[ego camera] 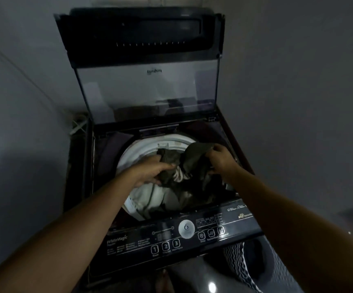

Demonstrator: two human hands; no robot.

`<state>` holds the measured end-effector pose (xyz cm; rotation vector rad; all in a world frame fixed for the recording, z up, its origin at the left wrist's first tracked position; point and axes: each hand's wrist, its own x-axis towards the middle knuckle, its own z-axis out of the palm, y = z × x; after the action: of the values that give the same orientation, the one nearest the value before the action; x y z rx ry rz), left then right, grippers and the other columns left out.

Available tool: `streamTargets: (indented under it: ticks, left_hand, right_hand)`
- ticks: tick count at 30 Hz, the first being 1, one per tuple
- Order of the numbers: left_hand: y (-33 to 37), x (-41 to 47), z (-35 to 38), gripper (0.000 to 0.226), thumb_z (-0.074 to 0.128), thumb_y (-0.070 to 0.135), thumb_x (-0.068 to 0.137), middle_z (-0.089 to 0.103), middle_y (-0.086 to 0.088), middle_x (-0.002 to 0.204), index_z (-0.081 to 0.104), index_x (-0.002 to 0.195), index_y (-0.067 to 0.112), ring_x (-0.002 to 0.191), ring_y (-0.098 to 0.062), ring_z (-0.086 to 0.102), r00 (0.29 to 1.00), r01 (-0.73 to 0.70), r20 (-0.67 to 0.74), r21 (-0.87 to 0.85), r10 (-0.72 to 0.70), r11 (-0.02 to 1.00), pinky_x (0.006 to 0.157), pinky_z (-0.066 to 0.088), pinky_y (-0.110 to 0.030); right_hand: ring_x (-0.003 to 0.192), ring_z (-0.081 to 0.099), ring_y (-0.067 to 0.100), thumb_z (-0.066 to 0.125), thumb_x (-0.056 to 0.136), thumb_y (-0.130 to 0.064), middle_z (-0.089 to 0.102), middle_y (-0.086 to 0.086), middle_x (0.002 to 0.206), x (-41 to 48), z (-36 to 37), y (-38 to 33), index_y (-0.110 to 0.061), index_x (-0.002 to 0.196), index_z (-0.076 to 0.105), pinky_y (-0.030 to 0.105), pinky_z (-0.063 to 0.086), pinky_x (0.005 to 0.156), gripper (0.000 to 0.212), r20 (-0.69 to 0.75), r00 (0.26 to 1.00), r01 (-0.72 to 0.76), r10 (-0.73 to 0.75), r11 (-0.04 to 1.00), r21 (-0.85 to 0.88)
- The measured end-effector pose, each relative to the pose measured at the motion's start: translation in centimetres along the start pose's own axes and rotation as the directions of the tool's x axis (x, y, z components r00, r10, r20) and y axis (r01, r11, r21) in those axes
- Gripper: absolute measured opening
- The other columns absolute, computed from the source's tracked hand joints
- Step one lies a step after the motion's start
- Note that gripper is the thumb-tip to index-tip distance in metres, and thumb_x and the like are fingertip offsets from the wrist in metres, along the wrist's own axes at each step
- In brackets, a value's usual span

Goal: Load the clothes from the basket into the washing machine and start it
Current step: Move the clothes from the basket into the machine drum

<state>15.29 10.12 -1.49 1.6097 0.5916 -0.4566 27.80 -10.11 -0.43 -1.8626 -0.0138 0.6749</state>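
While the lid of the washing machine stands raised, the left hand and the right hand both clutch a dark olive garment above the drum rim. Pale clothes lie in the drum beneath, and a striped cloth sits in the basket at the machine's front.

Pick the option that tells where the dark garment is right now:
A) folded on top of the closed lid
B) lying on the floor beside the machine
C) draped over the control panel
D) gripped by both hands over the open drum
D: the left hand and the right hand both grip the dark garment just above the drum, and the lid stands raised behind them.
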Motion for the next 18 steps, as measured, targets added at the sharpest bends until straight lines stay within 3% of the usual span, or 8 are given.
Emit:
streamTargets:
  ticks: [1, 4, 6, 7, 10, 13, 16, 18]
  left_hand:
    - [-0.4, 0.3, 0.1, 0.037, 0.069, 0.041, 0.092, 0.072, 0.002, 0.116, 0.061, 0.124, 0.027, 0.102, -0.018, 0.072, 0.997, 0.07, 0.027, 0.045, -0.071, 0.997, 0.085, 0.061, -0.038]
    - [-1.7, 1.9, 0.4, 0.04, 0.064, 0.043, 0.094, 0.072, 0.002, 0.11, 0.059, 0.128, 0.021, 0.09, -0.016, 0.071, 0.984, 0.169, 0.009, 0.246, -0.177, 0.954, 0.078, 0.056, -0.03]
    - [-2.5, 3.0, 0.8, 0.039, 0.066, 0.034, 0.093, 0.076, 0.006, 0.086, 0.066, 0.125, 0.012, 0.074, -0.01, 0.069, 0.994, 0.102, -0.077, 0.321, -0.082, 0.941, 0.062, 0.051, -0.019]
    - [-2.8, 3.5, 0.9, 0.034, 0.067, 0.031, 0.093, 0.075, 0.008, 0.084, 0.069, 0.119, 0.009, 0.076, -0.01, 0.069, 0.992, 0.056, -0.124, 0.369, -0.01, 0.928, 0.062, 0.052, -0.019]
    - [-3.9, 4.8, 2.1, 0.034, 0.068, 0.023, 0.094, 0.067, -0.004, 0.112, 0.06, 0.125, 0.013, 0.104, -0.023, 0.065, 0.995, -0.015, -0.09, 0.361, 0.051, 0.933, 0.091, 0.055, -0.037]
    - [-5.9, 5.9, 3.2, 0.053, 0.064, 0.022, 0.097, 0.058, -0.005, 0.135, 0.046, 0.147, 0.017, 0.118, -0.021, 0.058, 0.979, -0.003, 0.185, 0.415, -0.082, 0.91, 0.098, 0.049, -0.029]
    - [-7.7, 6.7, 4.0, 0.051, 0.054, 0.037, 0.101, 0.05, -0.003, 0.145, 0.044, 0.149, 0.023, 0.125, -0.022, 0.05, 0.941, -0.014, 0.263, 0.656, -0.211, 0.754, 0.095, 0.039, -0.024]
    - [-8.4, 7.1, 4.3, 0.046, 0.048, 0.039, 0.104, 0.052, -0.009, 0.143, 0.049, 0.143, 0.016, 0.127, -0.025, 0.049, 0.922, 0.021, 0.251, 0.73, -0.297, 0.683, 0.102, 0.036, -0.026]
  right_hand:
    - [0.089, 0.069, 0.027, 0.057, 0.094, -0.009, 0.067, 0.013, 0.104, 0.5, 0.1, 0.7, -0.012, 0.112, 0.062, 0.046, 0.062, 0.069, 0.019, -0.013, 0.998, -0.055, 0.055, 0.998, -0.036]
    - [0.073, 0.062, 0.026, 0.058, 0.086, -0.007, 0.062, 0.013, 0.093, 1.5, 0.4, 2.2, -0.014, 0.102, 0.059, 0.033, 0.053, 0.057, 0.017, -0.066, 0.993, -0.11, 0.101, 0.982, -0.151]
    - [0.072, 0.06, 0.025, 0.061, 0.083, -0.012, 0.064, 0.011, 0.09, 1.9, 0.6, 3.3, -0.018, 0.098, 0.06, 0.033, 0.048, 0.062, 0.017, -0.093, 0.995, -0.069, 0.045, 0.958, -0.278]
    - [0.075, 0.062, 0.025, 0.063, 0.083, -0.014, 0.066, 0.009, 0.091, 2.2, 0.8, 3.8, -0.02, 0.1, 0.061, 0.032, 0.048, 0.065, 0.019, -0.079, 0.997, -0.042, 0.015, 0.933, -0.359]
    - [0.106, 0.065, 0.029, 0.066, 0.085, -0.018, 0.066, 0.012, 0.117, 3.0, 1.6, 4.8, -0.018, 0.126, 0.061, 0.027, 0.047, 0.084, 0.041, 0.07, 0.996, 0.091, -0.061, 0.789, -0.607]
    - [0.132, 0.05, 0.036, 0.062, 0.089, -0.018, 0.047, 0.02, 0.147, 3.8, 2.9, 5.5, -0.016, 0.148, 0.045, 0.037, 0.044, 0.108, 0.061, 0.274, 0.961, 0.236, -0.039, 0.634, -0.736]
    - [0.134, 0.048, 0.039, 0.056, 0.096, -0.018, 0.042, 0.02, 0.153, 4.1, 3.9, 6.7, -0.019, 0.156, 0.034, 0.039, 0.043, 0.108, 0.064, 0.402, 0.902, 0.284, 0.159, 0.486, -0.827]
    - [0.131, 0.051, 0.035, 0.051, 0.102, -0.025, 0.048, 0.017, 0.151, 4.1, 4.5, 7.2, -0.016, 0.152, 0.042, 0.037, 0.042, 0.104, 0.051, 0.452, 0.826, 0.306, 0.337, 0.404, -0.862]
